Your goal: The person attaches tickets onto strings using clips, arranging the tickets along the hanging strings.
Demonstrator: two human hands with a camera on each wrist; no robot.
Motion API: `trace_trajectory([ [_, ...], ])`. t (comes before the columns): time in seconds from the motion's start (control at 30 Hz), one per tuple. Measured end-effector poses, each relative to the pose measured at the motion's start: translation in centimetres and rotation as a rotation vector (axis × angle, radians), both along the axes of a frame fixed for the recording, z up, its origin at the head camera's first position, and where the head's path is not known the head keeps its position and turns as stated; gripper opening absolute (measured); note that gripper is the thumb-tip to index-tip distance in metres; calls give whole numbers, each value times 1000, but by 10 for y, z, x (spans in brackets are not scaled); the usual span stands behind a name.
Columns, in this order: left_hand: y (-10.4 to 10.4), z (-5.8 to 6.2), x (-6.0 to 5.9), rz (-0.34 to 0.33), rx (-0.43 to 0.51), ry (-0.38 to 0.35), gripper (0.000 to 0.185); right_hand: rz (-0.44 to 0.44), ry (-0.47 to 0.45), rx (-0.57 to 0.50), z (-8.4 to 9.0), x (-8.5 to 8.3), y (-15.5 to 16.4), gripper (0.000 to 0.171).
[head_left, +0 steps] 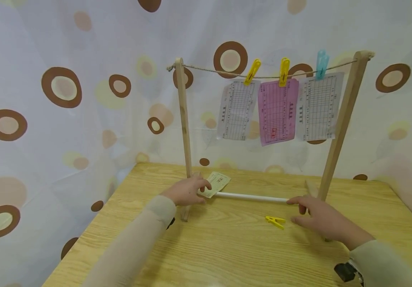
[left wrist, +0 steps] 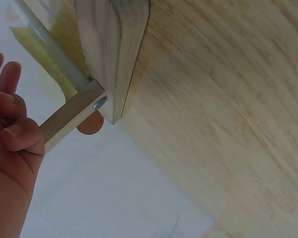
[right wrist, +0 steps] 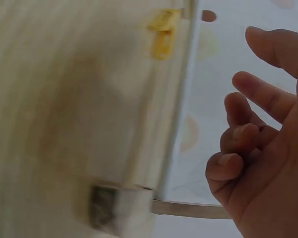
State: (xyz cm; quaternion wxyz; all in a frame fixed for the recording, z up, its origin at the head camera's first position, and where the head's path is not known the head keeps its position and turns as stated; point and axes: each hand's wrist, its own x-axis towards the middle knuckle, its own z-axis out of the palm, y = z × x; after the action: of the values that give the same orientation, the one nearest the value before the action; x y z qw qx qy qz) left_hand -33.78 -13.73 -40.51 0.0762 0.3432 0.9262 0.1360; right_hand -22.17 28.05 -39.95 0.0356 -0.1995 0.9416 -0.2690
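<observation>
Lower right of the head view: the right hand (head_left: 320,219) lies palm-down on the wooden table (head_left: 227,255), fingers loosely spread and holding nothing. The loose yellow clothespin (head_left: 275,221) lies on the table just to the left of its fingertips, apart from them, its long axis running roughly left to right across the frame. This hand is much the nearer to the pin. In the right wrist view the pin (right wrist: 163,32) sits at the top centre, blurred, so whether its jaws face the hand cannot be settled.

Centre left: the left hand (head_left: 188,190) has its fingers curled onto the small pale slip of paper (head_left: 217,184), gripping it at the near edge beside the left post (head_left: 183,119) of the drying stand. The white rod (head_left: 250,197) joins the feet of the two posts, running left to right between the hands.

Upper centre: a string (head_left: 263,73) spans to the right post (head_left: 340,123). Three sheets hang from it towards the right end, a white form (head_left: 236,111) under a yellow peg (head_left: 252,71), a pink form (head_left: 277,113) under a second yellow peg (head_left: 284,71), another white form (head_left: 318,107) under a blue peg (head_left: 321,63). The left stretch of string is bare.

Background: a white curtain (head_left: 66,119) with brown rings encloses the table on every visible side.
</observation>
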Motion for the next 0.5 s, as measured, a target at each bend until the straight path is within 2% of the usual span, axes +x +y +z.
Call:
trace_trajectory([
  [0.23, 2, -4, -2, 14, -6, -68, 47, 32, -128, -48, -35, -4, 0, 50],
  [0.5, 12, -6, -6, 38, -22, -82, 39, 25, -211, -69, -46, -6, -7, 50],
])
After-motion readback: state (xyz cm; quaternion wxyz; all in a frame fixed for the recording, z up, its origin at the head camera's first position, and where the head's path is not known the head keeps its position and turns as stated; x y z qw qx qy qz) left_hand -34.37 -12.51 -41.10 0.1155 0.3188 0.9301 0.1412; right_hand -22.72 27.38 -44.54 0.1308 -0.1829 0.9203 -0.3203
